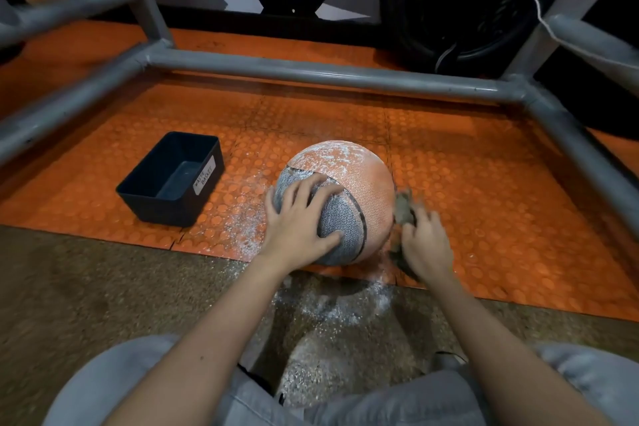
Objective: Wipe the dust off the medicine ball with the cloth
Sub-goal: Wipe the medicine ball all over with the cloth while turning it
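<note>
An orange and grey medicine ball (359, 183) lies on the orange studded mat, its upper far side speckled with white dust. My left hand (301, 221) rests on the ball's grey panel at the near left, fingers spread flat over it. My right hand (427, 245) grips a crumpled grey-brown cloth (405, 211) against the ball's right side. This hand and the cloth are motion-blurred. Part of the cloth hangs below the hand near the mat.
A black plastic bin (173, 180) labelled "waste basket" stands left of the ball. White dust (242, 225) lies on the mat and on the speckled floor in front. A grey tubular frame (311, 74) surrounds the area. A big black tyre (460, 3) stands behind, right.
</note>
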`<action>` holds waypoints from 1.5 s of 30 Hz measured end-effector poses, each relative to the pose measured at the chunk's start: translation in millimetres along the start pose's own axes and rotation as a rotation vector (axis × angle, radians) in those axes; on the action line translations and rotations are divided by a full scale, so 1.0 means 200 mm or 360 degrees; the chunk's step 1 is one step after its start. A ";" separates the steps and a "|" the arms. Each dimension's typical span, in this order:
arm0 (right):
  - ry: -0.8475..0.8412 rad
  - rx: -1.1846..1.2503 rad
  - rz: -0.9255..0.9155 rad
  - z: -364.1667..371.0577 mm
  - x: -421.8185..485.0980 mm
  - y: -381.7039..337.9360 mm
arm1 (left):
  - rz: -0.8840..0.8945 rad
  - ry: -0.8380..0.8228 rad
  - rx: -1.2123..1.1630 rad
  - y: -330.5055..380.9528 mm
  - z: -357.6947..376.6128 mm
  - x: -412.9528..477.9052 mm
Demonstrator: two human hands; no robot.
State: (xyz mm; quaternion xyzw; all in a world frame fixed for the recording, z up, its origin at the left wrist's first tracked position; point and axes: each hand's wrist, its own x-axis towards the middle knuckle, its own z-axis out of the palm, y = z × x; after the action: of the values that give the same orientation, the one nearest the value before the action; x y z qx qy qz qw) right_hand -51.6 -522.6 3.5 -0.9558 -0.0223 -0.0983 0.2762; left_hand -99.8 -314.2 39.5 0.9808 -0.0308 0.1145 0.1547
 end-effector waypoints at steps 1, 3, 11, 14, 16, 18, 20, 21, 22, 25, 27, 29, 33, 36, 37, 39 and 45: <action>-0.0027 0.0040 0.0218 -0.01 0.01 0.01 | 0.0002 0.0002 -0.0002 0.00 0.00 0.00; 0.0133 0.0200 0.0243 -0.04 0.03 -0.01 | 0.0010 0.0000 -0.0026 -0.01 0.00 0.00; -0.0024 0.0299 -0.0262 -0.03 0.04 -0.11 | 0.0037 0.0053 -0.0087 -0.03 0.00 0.00; -0.0022 0.0202 -0.0274 -0.02 0.01 -0.13 | -0.0043 0.0140 -0.0219 -0.04 0.00 0.01; 0.0043 0.0159 -0.0419 -0.03 -0.04 -0.16 | -0.0146 0.0185 -0.0296 -0.04 0.00 0.02; 0.0042 0.0126 -0.0670 -0.04 -0.09 -0.18 | -0.0260 0.0261 -0.0411 -0.03 -0.02 0.02; -0.0075 0.0077 -0.0866 -0.05 -0.12 -0.20 | -0.0280 0.0346 -0.0465 -0.04 -0.02 0.02; -0.0152 0.0082 -0.0913 -0.07 -0.11 -0.21 | -0.0256 0.0352 -0.0458 -0.04 -0.02 0.02; -0.0202 0.0109 -0.0924 -0.09 -0.11 -0.21 | -0.0227 0.0328 -0.0433 -0.05 -0.02 0.02; -0.0153 0.0164 -0.0680 -0.14 -0.06 -0.20 | -0.0228 0.0238 -0.0378 -0.09 -0.02 0.04; 0.0081 0.0221 -0.0474 -0.16 -0.01 -0.18 | -0.0265 0.0247 -0.0425 -0.10 -0.03 0.05; 0.0282 0.0323 -0.0458 -0.18 0.01 -0.19 | -0.0288 0.0258 -0.0484 -0.11 -0.05 0.05; 0.0104 0.0154 -0.0827 -0.08 -0.04 -0.23 | -0.0306 0.0255 -0.0494 -0.10 -0.06 0.03; 0.0053 -0.0011 -0.0695 -0.02 -0.05 -0.14 | -0.0313 0.0237 -0.0421 -0.10 -0.05 0.03; 0.0108 0.0024 -0.0499 -0.03 -0.03 -0.12 | -0.0327 0.0245 -0.0409 -0.10 -0.05 0.03; 0.0223 0.0086 -0.0234 -0.08 0.01 -0.10 | -0.0346 0.0284 -0.0404 -0.09 -0.04 0.02; 0.0068 0.0203 -0.0803 -0.05 -0.07 -0.21 | -0.0070 0.0309 -0.0238 -0.03 -0.01 0.01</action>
State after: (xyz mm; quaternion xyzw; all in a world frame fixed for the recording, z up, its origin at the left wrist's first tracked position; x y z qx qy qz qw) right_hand -70.4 -493.5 31.5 -0.8983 -0.2602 -0.1827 0.3031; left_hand -98.9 -308.2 40.5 0.9513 -0.0027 0.2027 0.2322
